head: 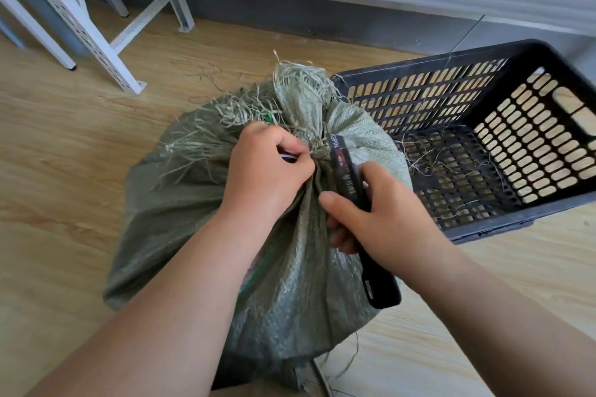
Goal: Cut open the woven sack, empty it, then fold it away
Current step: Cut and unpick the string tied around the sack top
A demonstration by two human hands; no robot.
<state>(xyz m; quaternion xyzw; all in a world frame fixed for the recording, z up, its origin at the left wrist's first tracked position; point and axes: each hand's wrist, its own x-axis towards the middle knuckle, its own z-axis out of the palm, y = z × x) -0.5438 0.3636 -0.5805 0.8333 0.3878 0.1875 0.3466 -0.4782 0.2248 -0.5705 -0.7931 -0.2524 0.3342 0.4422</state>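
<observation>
A full grey-green woven sack (180, 203) stands on the wooden floor, its frayed neck (300, 100) bunched and tied with a white tie (290, 156). My left hand (267, 167) pinches that tie at the neck. My right hand (377, 216) grips a black utility knife (348, 184), whose front end lies against the tied neck beside my left fingers. The blade itself is hidden.
A black slotted plastic crate (516, 51) sits on the floor just right of the sack, holding only loose strands. White metal rack legs (96, 45) stand at the back left. A grey wall base runs along the back.
</observation>
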